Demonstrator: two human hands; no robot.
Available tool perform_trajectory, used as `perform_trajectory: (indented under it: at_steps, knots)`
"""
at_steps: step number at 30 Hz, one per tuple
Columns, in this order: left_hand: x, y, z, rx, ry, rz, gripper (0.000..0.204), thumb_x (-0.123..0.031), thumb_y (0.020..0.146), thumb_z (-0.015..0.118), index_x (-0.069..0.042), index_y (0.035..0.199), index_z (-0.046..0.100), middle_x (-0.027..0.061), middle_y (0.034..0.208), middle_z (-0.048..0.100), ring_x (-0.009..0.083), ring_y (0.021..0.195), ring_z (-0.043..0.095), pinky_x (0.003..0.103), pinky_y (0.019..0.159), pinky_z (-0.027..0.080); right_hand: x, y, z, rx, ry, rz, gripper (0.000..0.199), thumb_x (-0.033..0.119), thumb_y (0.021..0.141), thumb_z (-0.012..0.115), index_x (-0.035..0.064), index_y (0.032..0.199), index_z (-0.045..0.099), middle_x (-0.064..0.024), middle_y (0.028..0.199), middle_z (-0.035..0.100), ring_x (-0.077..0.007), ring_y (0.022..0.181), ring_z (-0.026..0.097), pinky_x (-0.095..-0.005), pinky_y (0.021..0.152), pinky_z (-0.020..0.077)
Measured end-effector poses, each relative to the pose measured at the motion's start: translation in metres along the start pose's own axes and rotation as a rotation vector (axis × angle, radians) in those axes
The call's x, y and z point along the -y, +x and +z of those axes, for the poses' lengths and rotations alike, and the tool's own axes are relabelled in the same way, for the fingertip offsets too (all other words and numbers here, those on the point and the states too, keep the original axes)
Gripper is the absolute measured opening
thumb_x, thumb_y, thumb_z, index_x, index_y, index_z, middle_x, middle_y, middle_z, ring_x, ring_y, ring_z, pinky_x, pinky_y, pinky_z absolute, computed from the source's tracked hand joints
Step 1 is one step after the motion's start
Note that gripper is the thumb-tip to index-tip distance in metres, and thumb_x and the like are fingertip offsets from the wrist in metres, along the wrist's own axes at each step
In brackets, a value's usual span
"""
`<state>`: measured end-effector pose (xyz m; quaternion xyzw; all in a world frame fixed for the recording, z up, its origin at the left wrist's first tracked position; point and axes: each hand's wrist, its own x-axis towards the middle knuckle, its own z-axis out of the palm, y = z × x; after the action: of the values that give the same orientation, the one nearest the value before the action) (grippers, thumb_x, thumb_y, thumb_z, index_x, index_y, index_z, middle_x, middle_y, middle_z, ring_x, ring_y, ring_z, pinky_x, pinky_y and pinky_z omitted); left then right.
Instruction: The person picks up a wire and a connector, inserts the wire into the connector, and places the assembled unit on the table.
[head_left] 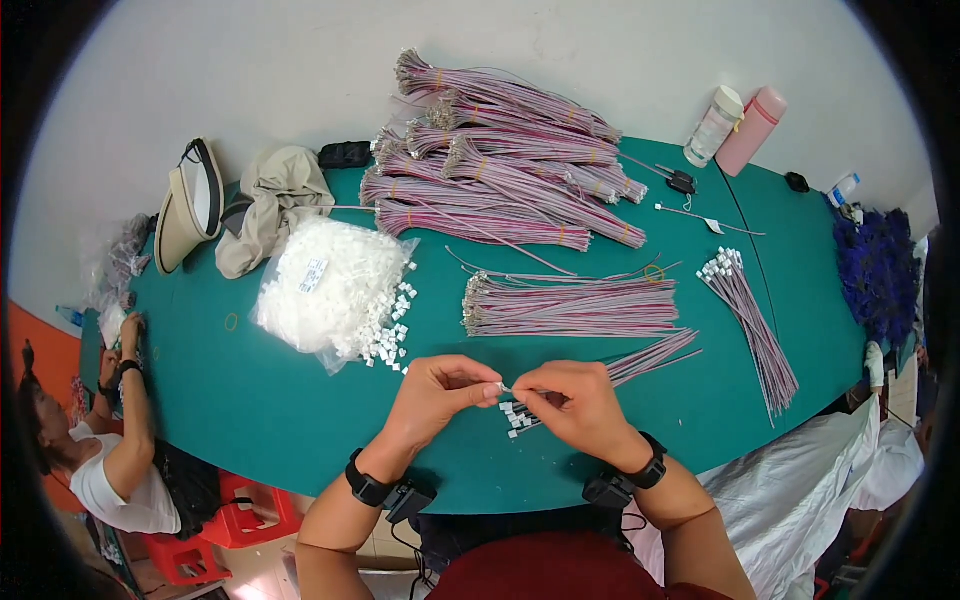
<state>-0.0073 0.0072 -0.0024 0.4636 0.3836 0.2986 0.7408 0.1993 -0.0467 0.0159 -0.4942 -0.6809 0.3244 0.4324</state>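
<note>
Left fingers pinching a white connector, right fingers gripping a wire pointing left, long axis crosswise

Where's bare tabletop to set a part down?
Front left of the green table: open between the white bag and the near edge. Right: open between the white-tipped wire bundle and the blue pile. Crowded: back middle, under stacked wire bundles, and around the left hand and right hand, with more wires beside them.
</note>
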Motion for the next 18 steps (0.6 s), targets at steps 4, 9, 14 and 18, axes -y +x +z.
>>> perform_trajectory:
  at_steps: [4, 9, 14, 18]
  knots:
    - [0.0006, 0.0002, 0.0004, -0.005, 0.011, 0.005, 0.014, -0.001, 0.083, 0.075, 0.003, 0.096, 0.071, 0.0096, 0.087, 0.071, 0.0149, 0.079, 0.069, 0.026, 0.074, 0.056, -0.0017, 0.0002, -0.0006, 0.007, -0.088, -0.087, 0.006, 0.003, 0.083, 0.072, 0.0028, 0.089, 0.071, -0.0071, 0.072, 0.066, -0.0126, 0.055, 0.059, -0.0255, 0.048, 0.0428]
    - [0.0007, -0.0006, 0.0006, 0.002, 0.014, 0.024, 0.013, 0.000, 0.083, 0.074, 0.003, 0.096, 0.071, 0.0093, 0.087, 0.071, 0.0144, 0.080, 0.069, 0.025, 0.074, 0.056, -0.0030, -0.0014, 0.0007, -0.005, -0.053, -0.036, 0.007, 0.004, 0.082, 0.072, 0.0032, 0.089, 0.071, -0.0075, 0.070, 0.065, -0.0156, 0.055, 0.059, -0.0269, 0.048, 0.0436]
    - [0.0000, -0.0015, 0.0008, 0.016, 0.045, 0.030, 0.013, 0.001, 0.083, 0.074, 0.003, 0.095, 0.071, 0.0092, 0.087, 0.071, 0.0141, 0.081, 0.069, 0.025, 0.074, 0.056, -0.0014, -0.0020, 0.0008, -0.001, -0.035, 0.013, 0.006, 0.004, 0.082, 0.071, 0.0025, 0.089, 0.070, -0.0085, 0.071, 0.065, -0.0182, 0.056, 0.060, -0.0277, 0.049, 0.0452]
    - [-0.0002, -0.0012, 0.0027, -0.003, 0.079, 0.034, 0.013, 0.001, 0.083, 0.074, 0.003, 0.095, 0.071, 0.0092, 0.088, 0.071, 0.0143, 0.081, 0.069, 0.025, 0.075, 0.056, -0.0021, -0.0012, 0.0007, 0.013, -0.150, -0.116, 0.006, 0.003, 0.083, 0.070, 0.0018, 0.089, 0.069, -0.0093, 0.073, 0.066, -0.0181, 0.057, 0.060, -0.0277, 0.050, 0.0458]
